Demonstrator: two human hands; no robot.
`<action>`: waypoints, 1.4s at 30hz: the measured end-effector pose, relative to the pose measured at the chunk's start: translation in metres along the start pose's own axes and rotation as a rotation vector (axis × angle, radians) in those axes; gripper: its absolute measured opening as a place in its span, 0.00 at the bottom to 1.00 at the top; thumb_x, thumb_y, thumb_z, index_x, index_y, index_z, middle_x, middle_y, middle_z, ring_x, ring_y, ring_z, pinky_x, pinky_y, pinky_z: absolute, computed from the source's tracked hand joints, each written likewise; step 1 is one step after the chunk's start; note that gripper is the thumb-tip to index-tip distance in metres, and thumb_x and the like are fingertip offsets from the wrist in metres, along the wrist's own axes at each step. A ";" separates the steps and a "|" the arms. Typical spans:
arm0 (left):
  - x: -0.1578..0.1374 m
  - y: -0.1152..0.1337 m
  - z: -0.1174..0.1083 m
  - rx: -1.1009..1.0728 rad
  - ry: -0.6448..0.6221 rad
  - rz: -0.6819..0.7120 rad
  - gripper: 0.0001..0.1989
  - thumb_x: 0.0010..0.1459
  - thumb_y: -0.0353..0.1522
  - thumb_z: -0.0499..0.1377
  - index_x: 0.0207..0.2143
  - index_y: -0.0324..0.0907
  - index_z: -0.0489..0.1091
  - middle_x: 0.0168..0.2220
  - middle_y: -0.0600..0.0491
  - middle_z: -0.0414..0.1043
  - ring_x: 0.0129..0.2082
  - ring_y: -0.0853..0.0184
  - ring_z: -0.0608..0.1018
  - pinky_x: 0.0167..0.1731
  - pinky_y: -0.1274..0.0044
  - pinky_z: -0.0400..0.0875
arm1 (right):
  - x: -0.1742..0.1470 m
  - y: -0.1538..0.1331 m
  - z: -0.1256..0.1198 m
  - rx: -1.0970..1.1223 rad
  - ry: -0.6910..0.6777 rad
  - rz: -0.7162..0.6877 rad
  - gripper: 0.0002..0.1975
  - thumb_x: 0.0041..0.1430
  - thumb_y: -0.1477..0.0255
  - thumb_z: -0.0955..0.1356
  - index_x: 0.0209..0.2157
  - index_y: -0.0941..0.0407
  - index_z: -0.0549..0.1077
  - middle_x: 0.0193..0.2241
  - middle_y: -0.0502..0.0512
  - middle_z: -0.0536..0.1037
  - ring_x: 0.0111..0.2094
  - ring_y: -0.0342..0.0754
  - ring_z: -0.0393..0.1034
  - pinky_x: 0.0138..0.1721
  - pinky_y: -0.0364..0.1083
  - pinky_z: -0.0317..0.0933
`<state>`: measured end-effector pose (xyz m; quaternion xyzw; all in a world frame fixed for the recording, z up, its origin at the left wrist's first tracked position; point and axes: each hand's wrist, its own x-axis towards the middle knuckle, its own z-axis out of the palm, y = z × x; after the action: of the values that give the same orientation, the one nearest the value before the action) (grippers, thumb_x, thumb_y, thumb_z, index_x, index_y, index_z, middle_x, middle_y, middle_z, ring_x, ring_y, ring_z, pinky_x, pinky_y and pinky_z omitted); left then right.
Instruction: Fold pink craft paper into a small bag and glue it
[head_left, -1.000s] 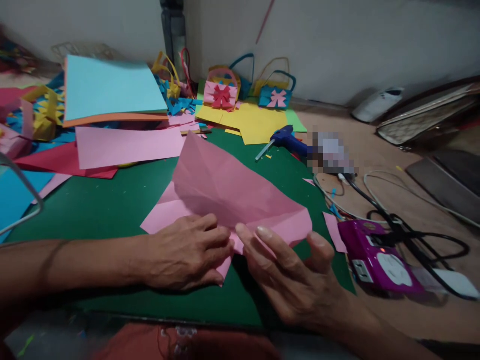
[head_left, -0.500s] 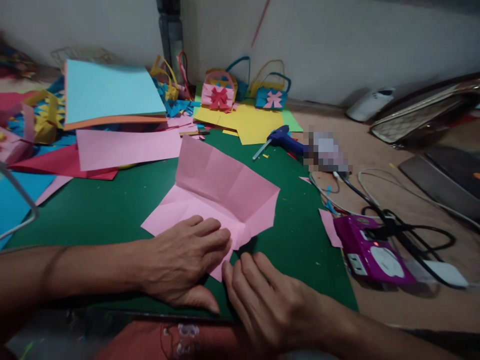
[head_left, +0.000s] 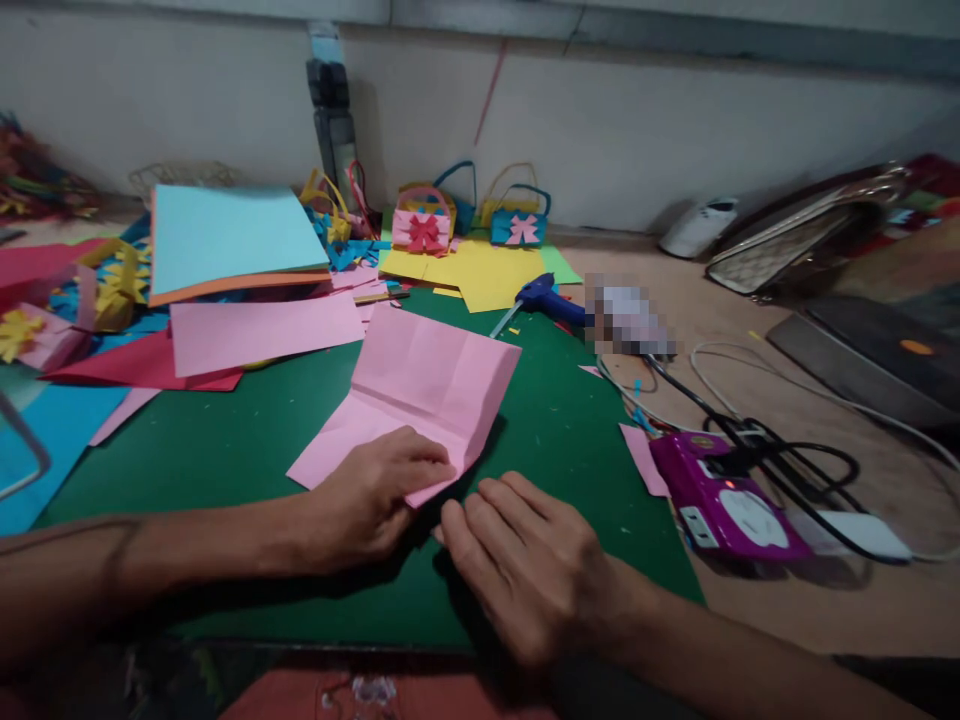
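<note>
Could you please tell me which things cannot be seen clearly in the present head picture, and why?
All in the head view:
Folded pink sheet, near part: covered by the left hand.
Inside of the right hand, and whether it holds anything: hidden by its own back and fingers.
Thing beside the blue glue gun: blurred into blocks.
Grey rod: cut off by the left edge.

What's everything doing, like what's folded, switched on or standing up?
Creased pink paper, partly folded, far part raised
Left hand, holding the paper's near edge
Right hand, fingers curled, beside the paper
Blue glue gun, lying down, stick poking out
Purple extension socket, light lit, black plug inserted
Red-bowed pink paper handbag, upright
Pink-bowed blue paper handbag, upright
</note>
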<state>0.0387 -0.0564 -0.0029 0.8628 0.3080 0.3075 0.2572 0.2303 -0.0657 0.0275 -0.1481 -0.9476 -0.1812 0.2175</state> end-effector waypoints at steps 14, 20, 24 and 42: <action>-0.002 -0.004 -0.021 -0.535 -0.002 -0.403 0.15 0.62 0.34 0.47 0.43 0.38 0.70 0.34 0.48 0.74 0.27 0.68 0.73 0.25 0.78 0.70 | -0.002 0.028 -0.002 0.790 0.052 0.930 0.10 0.54 0.71 0.65 0.21 0.56 0.66 0.17 0.45 0.68 0.19 0.39 0.60 0.21 0.39 0.54; -0.001 -0.002 -0.024 -0.496 -0.019 -0.360 0.15 0.61 0.34 0.49 0.46 0.40 0.69 0.35 0.48 0.74 0.28 0.68 0.73 0.22 0.79 0.68 | 0.000 0.028 0.001 0.967 0.020 1.014 0.12 0.53 0.70 0.65 0.18 0.57 0.63 0.16 0.44 0.63 0.18 0.38 0.56 0.19 0.39 0.52; 0.003 0.003 -0.027 -0.461 -0.016 -0.301 0.14 0.60 0.33 0.50 0.45 0.42 0.70 0.37 0.49 0.74 0.33 0.66 0.75 0.30 0.76 0.71 | 0.000 0.027 0.002 0.973 0.014 1.013 0.12 0.53 0.71 0.65 0.18 0.57 0.64 0.16 0.44 0.63 0.19 0.38 0.56 0.19 0.39 0.51; -0.010 0.008 -0.018 0.607 0.103 0.359 0.15 0.60 0.25 0.49 0.50 0.32 0.61 0.46 0.42 0.70 0.44 0.61 0.70 0.41 0.69 0.70 | -0.021 0.019 -0.001 0.539 -0.344 0.725 0.11 0.59 0.69 0.62 0.28 0.56 0.74 0.25 0.52 0.78 0.26 0.43 0.71 0.27 0.41 0.57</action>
<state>0.0232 -0.0638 0.0102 0.9236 0.2414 0.2856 -0.0849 0.2556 -0.0528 0.0235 -0.4349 -0.8704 0.1853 0.1373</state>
